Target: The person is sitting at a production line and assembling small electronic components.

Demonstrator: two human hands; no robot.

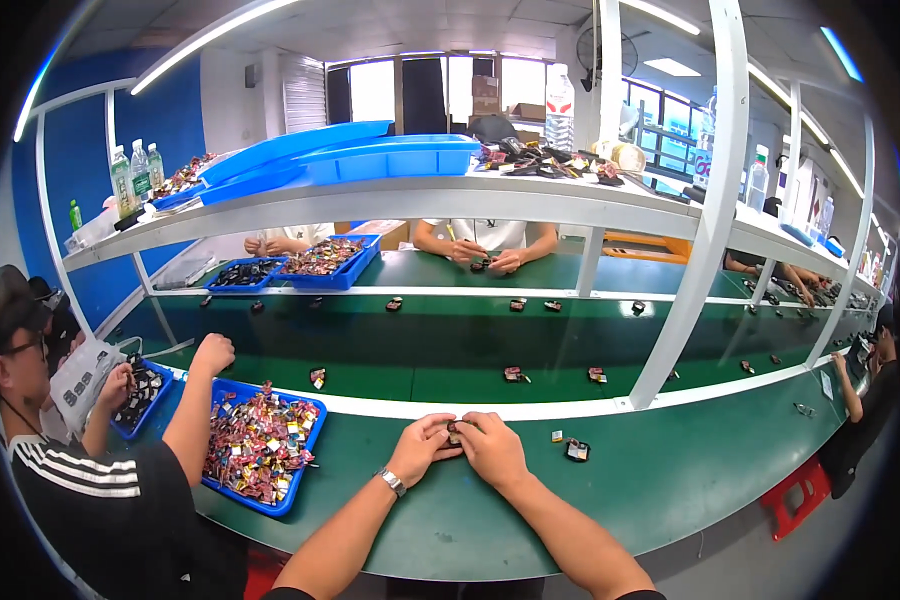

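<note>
Both of my hands meet over the green table (370, 535), just in front of the white rail. My left hand (420, 452), with a metal-banded watch on the wrist, and my right hand (494, 452) have their fingers closed around a small dark electronic part (454, 436). Most of that part is hidden by the fingertips. To the right of my right hand lie a black part with a pale label (576, 450) and a small yellow-and-white piece (557, 437).
At left, a blue tray (282, 508) brims with small wired components, beside a co-worker (120, 490) reaching past it. Beyond the rail, a dark green belt (430, 350) carries scattered parts. A white post (692, 230) and overhead shelf (410, 197) stand ahead. Another person (485, 240) works opposite.
</note>
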